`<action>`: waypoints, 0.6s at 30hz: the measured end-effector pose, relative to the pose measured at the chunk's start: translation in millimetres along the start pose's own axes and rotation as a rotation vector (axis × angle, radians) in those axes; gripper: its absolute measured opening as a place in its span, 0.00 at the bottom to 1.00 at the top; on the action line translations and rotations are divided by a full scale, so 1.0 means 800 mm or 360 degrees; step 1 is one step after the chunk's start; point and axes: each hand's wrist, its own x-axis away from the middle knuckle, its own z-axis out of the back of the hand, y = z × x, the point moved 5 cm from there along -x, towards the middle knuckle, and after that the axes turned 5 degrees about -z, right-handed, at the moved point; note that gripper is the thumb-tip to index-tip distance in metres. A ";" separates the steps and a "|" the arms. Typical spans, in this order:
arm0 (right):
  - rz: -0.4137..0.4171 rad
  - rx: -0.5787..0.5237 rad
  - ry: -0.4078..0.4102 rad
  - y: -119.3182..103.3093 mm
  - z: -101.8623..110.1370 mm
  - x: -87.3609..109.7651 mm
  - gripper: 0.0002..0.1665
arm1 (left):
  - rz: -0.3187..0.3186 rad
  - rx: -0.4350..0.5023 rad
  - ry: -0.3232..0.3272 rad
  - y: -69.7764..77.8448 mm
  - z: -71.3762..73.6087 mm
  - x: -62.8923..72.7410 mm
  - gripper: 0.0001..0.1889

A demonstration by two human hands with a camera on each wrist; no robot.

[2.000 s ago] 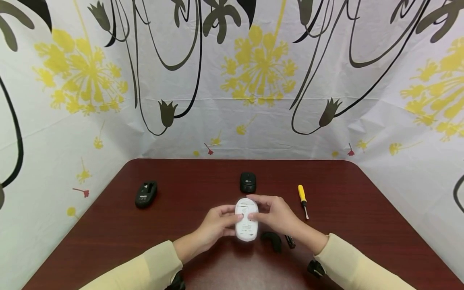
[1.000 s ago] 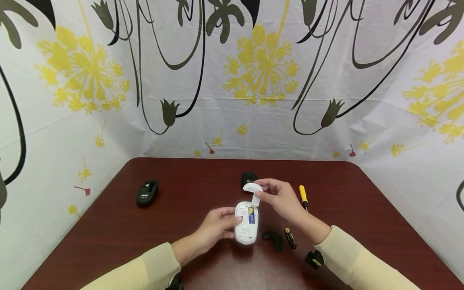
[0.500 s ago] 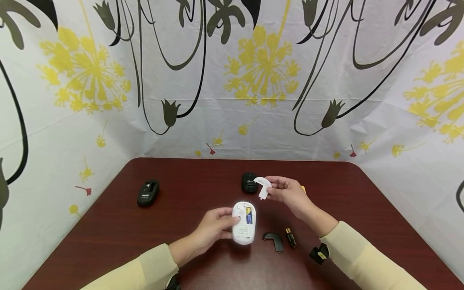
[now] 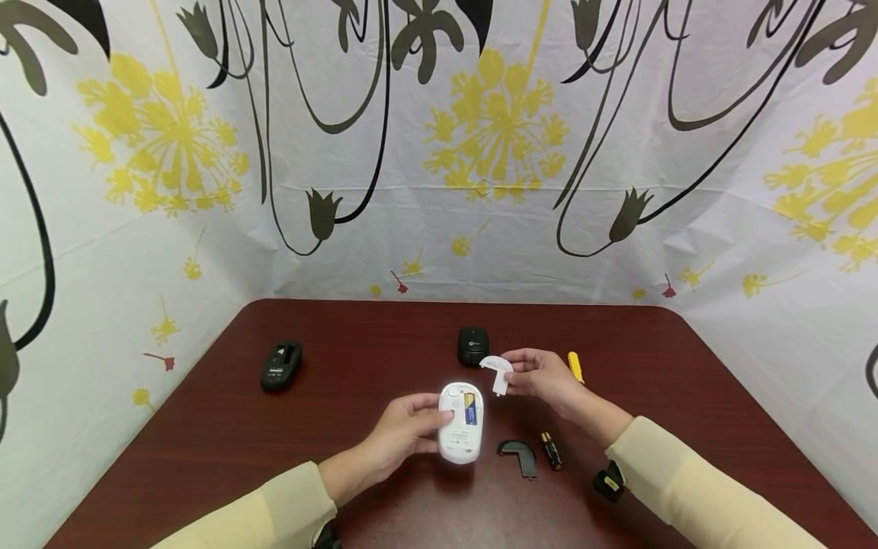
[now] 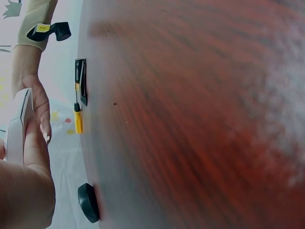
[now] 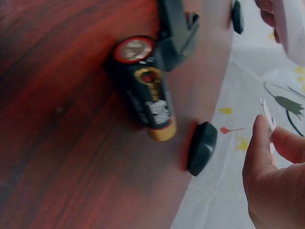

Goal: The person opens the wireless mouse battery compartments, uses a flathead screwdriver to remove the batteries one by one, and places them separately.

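In the head view my left hand (image 4: 405, 428) grips a white computer mouse (image 4: 461, 442) by its left side, underside facing up. Its battery bay is uncovered, and a blue and yellow battery (image 4: 470, 409) lies inside. My right hand (image 4: 545, 377), up and to the right, pinches the white battery cover (image 4: 498, 370) between thumb and fingers, apart from the mouse. The right wrist view shows this cover (image 6: 268, 114) edge-on in the fingers. Below that hand on the table are a dark battery cover (image 4: 519, 455) and a black and gold battery (image 4: 551, 451).
A black mouse (image 4: 473, 346) rests on the table behind the white cover. Another black mouse (image 4: 280, 366) lies underside up at the left. Partly behind the right hand is a yellow-handled screwdriver (image 4: 575, 366). Patterned cloth (image 4: 439, 252) hangs behind the dark red table (image 4: 370, 343).
My right hand has pulled the white cover off the mouse, baring the battery, and moved it right, lowering it slightly lately. My left hand keeps holding the mouse, shifted slightly left.
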 end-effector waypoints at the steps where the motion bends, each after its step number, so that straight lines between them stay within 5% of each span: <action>1: -0.0012 0.0009 -0.0012 0.002 -0.001 0.000 0.22 | -0.0001 -0.0001 0.0000 0.000 0.000 0.000 0.22; 18: -0.0091 0.0120 -0.0141 0.033 -0.034 -0.001 0.16 | 0.0005 0.0006 -0.0011 -0.001 -0.001 0.000 0.23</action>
